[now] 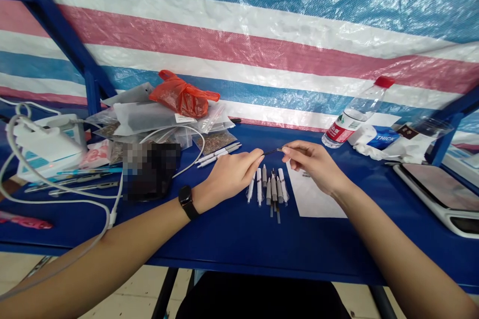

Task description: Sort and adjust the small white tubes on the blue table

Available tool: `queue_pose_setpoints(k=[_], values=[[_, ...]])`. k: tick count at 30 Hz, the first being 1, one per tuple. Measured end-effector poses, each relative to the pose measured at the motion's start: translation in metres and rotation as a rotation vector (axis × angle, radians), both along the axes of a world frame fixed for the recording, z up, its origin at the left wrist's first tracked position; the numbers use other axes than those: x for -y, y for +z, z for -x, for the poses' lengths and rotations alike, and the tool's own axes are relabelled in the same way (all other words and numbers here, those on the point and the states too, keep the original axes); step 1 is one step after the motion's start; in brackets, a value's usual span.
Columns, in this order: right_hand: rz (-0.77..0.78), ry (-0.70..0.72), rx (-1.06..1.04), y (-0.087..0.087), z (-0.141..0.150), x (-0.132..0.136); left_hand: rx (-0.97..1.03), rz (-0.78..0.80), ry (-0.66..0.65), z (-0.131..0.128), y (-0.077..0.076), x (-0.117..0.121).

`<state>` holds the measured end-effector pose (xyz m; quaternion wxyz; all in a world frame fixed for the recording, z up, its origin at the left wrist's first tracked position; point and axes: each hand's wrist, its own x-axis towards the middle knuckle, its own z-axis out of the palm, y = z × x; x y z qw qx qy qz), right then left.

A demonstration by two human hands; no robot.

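Head cam: L hand (228, 177) & R hand (312, 164) nearly closed, both pinching thin dark rod (273, 151).

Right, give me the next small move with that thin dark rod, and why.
Probably draw the thin dark rod a little rightward with the right hand: its fingers pinch it, while its other end reaches the left hand. Keep it raised, since the white pen parts lie just below.
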<state>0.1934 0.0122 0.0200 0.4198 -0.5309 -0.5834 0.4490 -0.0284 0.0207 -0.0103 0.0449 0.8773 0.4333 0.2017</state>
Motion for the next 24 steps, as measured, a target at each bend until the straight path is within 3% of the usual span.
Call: queue_pose_setpoints(k=[7,12,18,24], values=[[-0.088,-0.017,-0.069,-0.002,0.007,0.0,-0.039,0.01,-0.02,-0.002,0.001,0.002],[-0.133,-0.04,0.095,0.012,-0.024,-0.003,-0.043,0.024,-0.018,-0.001,0.003,0.001],[0.196,0.26,0.718,0.032,-0.07,-0.001,-0.04,0.041,0.014,0.001,0.002,-0.001],[0.321,0.378,0.878,0.027,-0.062,-0.002,-0.033,0.037,0.009,0.0,0.001,-0.002]])
